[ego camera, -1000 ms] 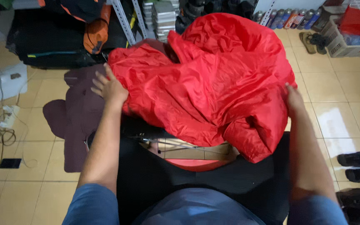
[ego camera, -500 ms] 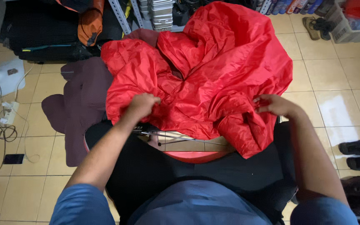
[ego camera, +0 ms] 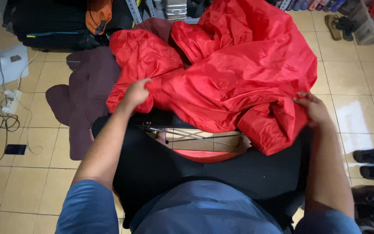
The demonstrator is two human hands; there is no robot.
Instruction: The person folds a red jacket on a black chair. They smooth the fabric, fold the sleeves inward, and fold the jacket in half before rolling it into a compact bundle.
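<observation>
My left hand (ego camera: 136, 92) pinches near edge of red jacket (ego camera: 230, 73). My right hand (ego camera: 313, 110) grips its right side. Jacket lies bunched on black table (ego camera: 152, 160), over purple cloth (ego camera: 89, 86). Step looks like smoothing. Next move needs pulling sides apart, flat.

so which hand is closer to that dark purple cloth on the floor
Left. The left hand grips the red jacket at its left edge, just beside the dark purple cloth. The right hand holds the jacket's far right side, well away from it.
</observation>
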